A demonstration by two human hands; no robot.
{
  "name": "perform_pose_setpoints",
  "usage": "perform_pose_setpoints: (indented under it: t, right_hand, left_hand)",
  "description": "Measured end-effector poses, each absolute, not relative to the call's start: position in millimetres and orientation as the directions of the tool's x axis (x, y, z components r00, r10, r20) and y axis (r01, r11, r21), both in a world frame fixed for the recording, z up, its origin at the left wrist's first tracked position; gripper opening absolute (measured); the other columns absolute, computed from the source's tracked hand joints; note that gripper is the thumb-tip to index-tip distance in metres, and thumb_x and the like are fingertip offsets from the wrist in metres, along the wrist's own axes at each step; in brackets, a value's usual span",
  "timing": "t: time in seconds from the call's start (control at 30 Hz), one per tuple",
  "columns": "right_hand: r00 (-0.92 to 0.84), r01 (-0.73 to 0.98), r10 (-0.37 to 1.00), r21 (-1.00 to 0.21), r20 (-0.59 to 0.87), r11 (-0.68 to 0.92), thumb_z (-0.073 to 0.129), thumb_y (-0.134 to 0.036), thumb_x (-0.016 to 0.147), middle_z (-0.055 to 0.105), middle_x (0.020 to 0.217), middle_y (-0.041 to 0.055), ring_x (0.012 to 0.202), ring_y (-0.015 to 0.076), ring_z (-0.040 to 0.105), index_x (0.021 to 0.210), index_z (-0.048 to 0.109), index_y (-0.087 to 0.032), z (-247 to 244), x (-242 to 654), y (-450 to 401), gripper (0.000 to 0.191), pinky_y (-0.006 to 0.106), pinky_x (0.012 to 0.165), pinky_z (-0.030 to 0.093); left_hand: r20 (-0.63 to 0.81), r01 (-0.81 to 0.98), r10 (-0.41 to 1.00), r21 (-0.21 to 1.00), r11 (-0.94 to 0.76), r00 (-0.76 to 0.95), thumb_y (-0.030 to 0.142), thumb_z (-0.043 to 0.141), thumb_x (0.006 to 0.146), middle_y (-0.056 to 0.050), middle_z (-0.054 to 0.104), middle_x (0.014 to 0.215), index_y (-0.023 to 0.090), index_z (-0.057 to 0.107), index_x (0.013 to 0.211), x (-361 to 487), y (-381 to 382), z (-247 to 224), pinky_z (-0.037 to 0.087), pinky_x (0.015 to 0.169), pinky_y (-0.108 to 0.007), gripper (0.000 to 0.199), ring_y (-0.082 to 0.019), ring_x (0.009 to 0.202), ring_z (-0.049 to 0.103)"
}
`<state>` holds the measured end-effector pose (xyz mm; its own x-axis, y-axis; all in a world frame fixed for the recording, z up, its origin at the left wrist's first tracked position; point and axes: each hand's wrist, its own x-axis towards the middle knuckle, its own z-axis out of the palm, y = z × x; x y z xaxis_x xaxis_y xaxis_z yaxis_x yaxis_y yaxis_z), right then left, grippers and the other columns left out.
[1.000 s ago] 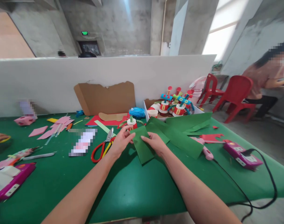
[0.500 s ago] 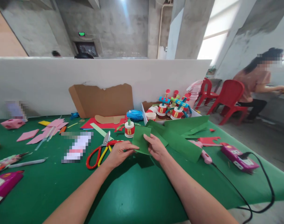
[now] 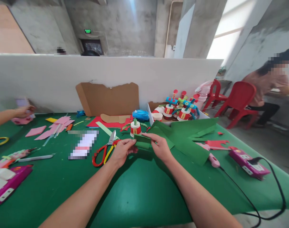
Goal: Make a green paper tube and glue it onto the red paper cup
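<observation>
Between my two hands is a small green paper piece (image 3: 143,142), seen bent or rolled over. My left hand (image 3: 122,152) pinches its left end, and my right hand (image 3: 160,147) grips its right end with fingers along the top edge. Just behind the paper stands a red and white cup figure (image 3: 135,127) with green folded-paper arms. Scissors (image 3: 107,148) with red and yellow handles lie beside my left hand. Larger green paper sheets (image 3: 192,134) lie to the right of my right hand.
A white box (image 3: 149,115) holds several cup figures. A pink glue gun (image 3: 213,160) and a purple power strip (image 3: 249,163) with a black cable lie right. Pink paper (image 3: 56,126) lies left. Another person's hand (image 3: 24,110) reaches in at far left. A seated person is far right.
The green paper has gone from upright and flat to bent over between my hands. Another person's arm has entered at the left. The view has shifted slightly.
</observation>
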<state>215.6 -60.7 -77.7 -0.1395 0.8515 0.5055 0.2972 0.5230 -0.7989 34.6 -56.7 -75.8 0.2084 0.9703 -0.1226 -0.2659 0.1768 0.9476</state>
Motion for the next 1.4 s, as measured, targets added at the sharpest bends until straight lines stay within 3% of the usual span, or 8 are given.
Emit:
perform_pose_setpoints:
  t: [0.2, 0.47, 0.6, 0.77, 0.87, 1.0, 1.17, 1.4]
  right_hand:
    - [-0.27, 0.384, 0.783, -0.683, 0.56, 0.621, 0.038, -0.001, 0.076, 0.068, 0.12, 0.0019, 0.113, 0.0187, 0.062, 0.117, 0.068, -0.03, -77.8, 220.7, -62.1, 0.058, 0.04, 0.102, 0.046]
    - [-0.341, 0.509, 0.805, -0.625, 0.485, 0.592, 0.039, 0.006, 0.066, 0.066, 0.124, 0.0017, 0.114, 0.02, 0.061, 0.117, 0.068, -0.03, -79.4, 224.6, -60.5, 0.069, 0.039, 0.102, 0.046]
    - [-0.377, 0.514, 0.803, -0.617, 0.461, 0.596, 0.04, 0.005, 0.065, 0.065, 0.125, 0.0031, 0.116, 0.0195, 0.059, 0.119, 0.067, -0.028, -76.0, 221.8, -64.3, 0.069, 0.037, 0.102, 0.045]
    - [-0.082, 0.366, 0.822, -0.75, 0.563, 0.551, 0.045, -0.011, 0.082, 0.066, 0.116, 0.0063, 0.109, 0.0199, 0.059, 0.114, 0.067, -0.025, -68.4, 219.6, -65.4, 0.041, 0.036, 0.098, 0.045]
    - [0.121, 0.156, 0.932, -0.934, 0.341, 0.321, 0.053, -0.034, 0.084, 0.066, 0.086, 0.0044, 0.074, 0.0158, 0.059, 0.094, 0.07, -0.021, -66.7, 220.8, -63.1, 0.024, 0.029, 0.071, 0.05]
    - [0.032, -0.093, 0.997, -0.993, 0.07, 0.073, 0.065, -0.054, 0.072, 0.054, 0.063, -0.0028, 0.047, 0.007, 0.039, 0.076, 0.067, -0.019, -66.2, 216.6, -63.8, 0.035, 0.022, 0.045, 0.033]
    - [-0.114, -0.108, 0.993, -0.993, -0.028, -0.041, 0.071, -0.061, 0.063, 0.036, 0.045, -0.0088, 0.038, 0.0035, 0.026, 0.052, 0.048, -0.019, -68.4, 208.9, -66.7, 0.049, 0.021, 0.038, 0.017]
    - [-0.137, -0.291, 0.982, -0.942, -0.13, -0.166, 0.083, -0.056, 0.049, 0.031, 0.043, -0.0118, 0.037, 0.0011, 0.02, 0.052, 0.041, -0.02, -71.8, 214.3, -61.8, 0.056, 0.018, 0.034, 0.014]
  left_hand:
    - [-0.229, -0.343, 0.956, 0.896, 0.28, 0.182, 0.026, 0.075, 0.063, 0.001, 0.061, 0.054, 0.014, 0.06, 0.066, 34.0, -53.8, -75.4, 0.051, 0.051, -0.025, 0.019, -0.012, 0.048, 0.059]
    - [-0.287, -0.379, 0.921, 0.847, 0.372, 0.263, 0.034, 0.06, 0.084, -0.004, 0.067, 0.063, 0.013, 0.063, 0.078, 31.9, -53.2, -71.3, 0.054, 0.052, -0.027, 0.022, -0.014, 0.053, 0.064]
    - [-0.234, -0.339, 0.93, 0.883, 0.325, 0.282, 0.033, 0.066, 0.08, -0.003, 0.067, 0.068, 0.013, 0.064, 0.082, 32.8, -55.2, -71.0, 0.054, 0.05, -0.024, 0.021, -0.013, 0.055, 0.063]
    - [-0.128, -0.35, 0.977, 0.919, 0.182, 0.171, 0.034, 0.078, 0.068, -0.001, 0.066, 0.068, 0.015, 0.059, 0.077, 31.1, -51.8, -75.9, 0.053, 0.054, -0.023, 0.028, -0.013, 0.061, 0.065]
    - [-0.08, -0.345, 0.991, 0.932, 0.114, 0.111, 0.042, 0.08, 0.061, 0.001, 0.064, 0.066, 0.016, 0.056, 0.072, 29.5, -49.2, -77.6, 0.053, 0.057, -0.024, 0.037, -0.015, 0.067, 0.067]
    - [-0.035, -0.251, 0.989, 0.965, 0.07, 0.142, 0.048, 0.079, 0.061, 0.0, 0.065, 0.068, 0.016, 0.062, 0.076, 29.7, -50.3, -77.4, 0.053, 0.062, -0.026, 0.04, -0.016, 0.07, 0.066]
    - [0.041, -0.103, 0.981, 0.994, -0.022, 0.188, 0.047, 0.075, 0.065, -0.001, 0.067, 0.079, 0.015, 0.069, 0.085, 33.9, -57.0, -71.7, 0.052, 0.063, -0.026, 0.038, -0.015, 0.071, 0.063]
    - [0.021, -0.084, 0.983, 0.996, -0.006, 0.18, 0.033, 0.078, 0.059, 0.0, 0.068, 0.071, 0.016, 0.063, 0.093, 38.6, -57.2, -72.5, 0.053, 0.064, -0.029, 0.041, -0.018, 0.072, 0.065]
